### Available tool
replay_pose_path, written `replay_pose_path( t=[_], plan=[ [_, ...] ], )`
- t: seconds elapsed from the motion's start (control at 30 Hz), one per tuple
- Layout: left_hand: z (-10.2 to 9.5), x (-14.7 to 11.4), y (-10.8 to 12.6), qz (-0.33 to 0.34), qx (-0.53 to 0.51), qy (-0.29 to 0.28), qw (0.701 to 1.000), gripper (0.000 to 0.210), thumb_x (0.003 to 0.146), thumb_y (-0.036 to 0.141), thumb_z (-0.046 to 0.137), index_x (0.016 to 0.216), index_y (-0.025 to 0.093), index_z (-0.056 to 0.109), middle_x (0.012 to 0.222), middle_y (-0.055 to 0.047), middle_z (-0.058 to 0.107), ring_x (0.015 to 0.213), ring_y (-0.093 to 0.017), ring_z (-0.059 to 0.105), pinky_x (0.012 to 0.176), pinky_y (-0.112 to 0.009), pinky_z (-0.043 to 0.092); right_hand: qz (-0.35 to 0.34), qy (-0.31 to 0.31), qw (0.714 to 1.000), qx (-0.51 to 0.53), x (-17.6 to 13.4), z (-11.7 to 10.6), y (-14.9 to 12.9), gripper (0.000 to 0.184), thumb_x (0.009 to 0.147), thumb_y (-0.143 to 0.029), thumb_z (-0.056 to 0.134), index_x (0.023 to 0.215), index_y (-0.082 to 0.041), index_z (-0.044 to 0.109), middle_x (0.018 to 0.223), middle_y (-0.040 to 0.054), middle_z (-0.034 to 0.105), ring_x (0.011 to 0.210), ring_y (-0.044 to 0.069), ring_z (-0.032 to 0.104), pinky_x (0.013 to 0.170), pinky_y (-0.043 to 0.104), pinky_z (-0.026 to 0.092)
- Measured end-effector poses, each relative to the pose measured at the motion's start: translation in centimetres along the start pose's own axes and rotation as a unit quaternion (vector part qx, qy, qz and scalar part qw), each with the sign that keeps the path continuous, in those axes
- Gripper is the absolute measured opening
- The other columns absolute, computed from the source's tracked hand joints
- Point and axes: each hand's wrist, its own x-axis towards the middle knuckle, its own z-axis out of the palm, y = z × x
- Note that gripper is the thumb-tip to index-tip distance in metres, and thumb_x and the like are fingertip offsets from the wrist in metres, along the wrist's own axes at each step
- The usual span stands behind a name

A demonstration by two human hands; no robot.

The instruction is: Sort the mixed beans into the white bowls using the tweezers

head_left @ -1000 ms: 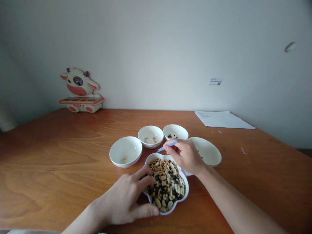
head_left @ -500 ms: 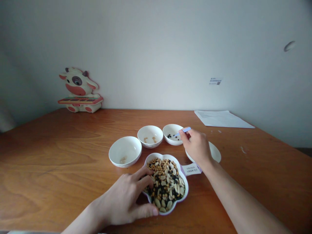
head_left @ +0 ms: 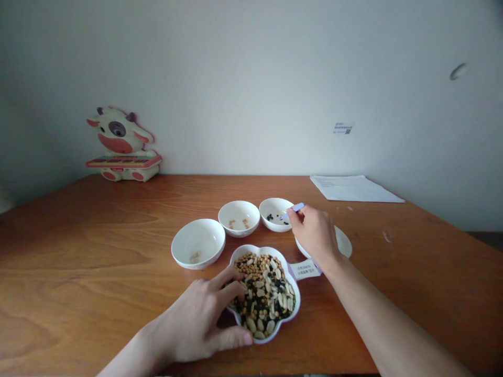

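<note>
My left hand (head_left: pixel 204 311) grips the left rim of a white and lilac flower-shaped dish (head_left: pixel 295 309), its fingers over the edge and its thumb at the front. Mixed peanuts, yellow beans and dark beans (head_left: pixel 263 293) fill this dish. Pinched in my right hand (head_left: pixel 316 230) are slim lilac tweezers (head_left: pixel 297 207). Their tips point down into the back right bowl (head_left: pixel 271 205), where several dark beans (head_left: pixel 270 217) lie. The back middle bowl (head_left: pixel 239 209) holds several yellowish beans, and the left bowl (head_left: pixel 188 241) a few pale pieces, perhaps peanuts.
Another white bowl (head_left: pixel 344 243) is partly hidden behind my right hand. The dish's handle carries a printed label (head_left: pixel 304 269). A cow-shaped toy keyboard (head_left: pixel 123 149) stands at the back left, and paper sheets (head_left: pixel 356 188) lie at the back right, near the wall.
The whole view has shifted slightly. My right hand stays by the back right bowl with the tweezers, and my left hand keeps its place on the dish.
</note>
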Motion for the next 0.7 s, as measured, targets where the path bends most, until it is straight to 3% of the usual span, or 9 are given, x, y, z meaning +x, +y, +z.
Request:
replay_pose_path(
  t=[0.13,0.23,0.4,0.5,0.7],
  plan=[
    [0.0,-0.2,0.0,-0.003,0.017,-0.005,1.000,0.047,0.092,0.063,0.055,0.112,0.020,0.058,0.131,-0.013,0.055,0.101,-0.032,0.066,0.093,-0.053,0.053,-0.019,0.036,0.997,0.070,-0.2,-0.1,-0.1,0.029,0.090,-0.031,0.058,0.068,-0.015,0.067,0.065,0.0094,0.072,0.058,0.021,0.065,0.055,0.029,0.031],
    [0.1,-0.3,-0.1,-0.004,0.022,-0.007,1.000,0.047,0.091,0.063,0.055,0.112,0.020,0.059,0.131,-0.013,0.054,0.101,-0.033,0.065,0.092,-0.053,0.054,-0.074,0.041,0.981,0.175,-0.6,-0.4,-0.5,0.028,0.090,-0.032,0.058,0.070,-0.015,0.068,0.061,0.0052,0.068,0.053,0.017,0.061,0.054,0.026,0.037],
    [0.1,-0.2,-0.1,0.003,0.013,-0.003,1.000,0.047,0.091,0.062,0.056,0.112,0.020,0.059,0.129,-0.013,0.055,0.102,-0.033,0.065,0.090,-0.051,0.055,-0.209,-0.041,0.924,0.317,-2.1,-1.0,-2.2,0.021,0.090,-0.026,0.056,0.075,-0.017,0.067,0.062,0.0007,0.066,0.050,0.012,0.054,0.052,0.024,0.040],
    [0.1,-0.1,0.0,0.008,0.005,0.003,1.000,0.046,0.091,0.062,0.057,0.110,0.020,0.059,0.125,-0.012,0.057,0.100,-0.032,0.065,0.090,-0.048,0.055,-0.263,-0.096,0.895,0.347,-2.9,-0.9,-3.4,0.018,0.089,-0.022,0.055,0.076,-0.017,0.067,0.070,0.0023,0.070,0.057,0.013,0.059,0.058,0.025,0.045],
    [0.0,0.0,0.1,0.022,0.005,0.016,1.000,0.048,0.093,0.064,0.053,0.106,0.019,0.060,0.117,-0.012,0.059,0.093,-0.028,0.065,0.082,-0.041,0.057,-0.262,-0.150,0.896,0.324,-3.9,-0.2,-4.4,0.017,0.088,-0.022,0.057,0.077,-0.017,0.068,0.073,0.0042,0.073,0.067,0.016,0.066,0.066,0.027,0.050]
  ],
)
